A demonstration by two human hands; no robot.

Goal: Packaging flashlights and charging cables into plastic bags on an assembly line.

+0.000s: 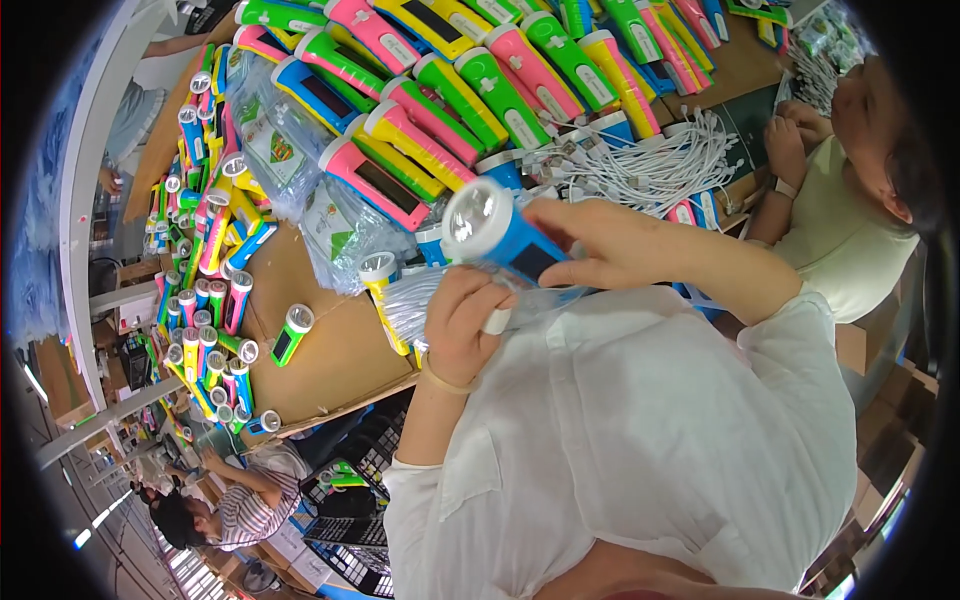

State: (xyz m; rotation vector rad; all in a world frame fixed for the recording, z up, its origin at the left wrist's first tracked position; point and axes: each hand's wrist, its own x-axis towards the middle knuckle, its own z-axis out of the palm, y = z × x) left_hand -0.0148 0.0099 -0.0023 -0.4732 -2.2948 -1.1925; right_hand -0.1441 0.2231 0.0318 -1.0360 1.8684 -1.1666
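Currently the blue torch sits in the right hand, raised before the white shirt, fingers and thumb wrapped about its body, white head pointing away. The left hand is just beside, fingers curled in, seemingly pinching clear film; blur hides exactly how. A loose right grip could let the smooth torch slip, perhaps onto the white cables below or its lens. The thin film might snag or tear if tugged against the torch's wide head. Beyond, the heap of torches leans at odd angles, so a careless elbow might start a slide.
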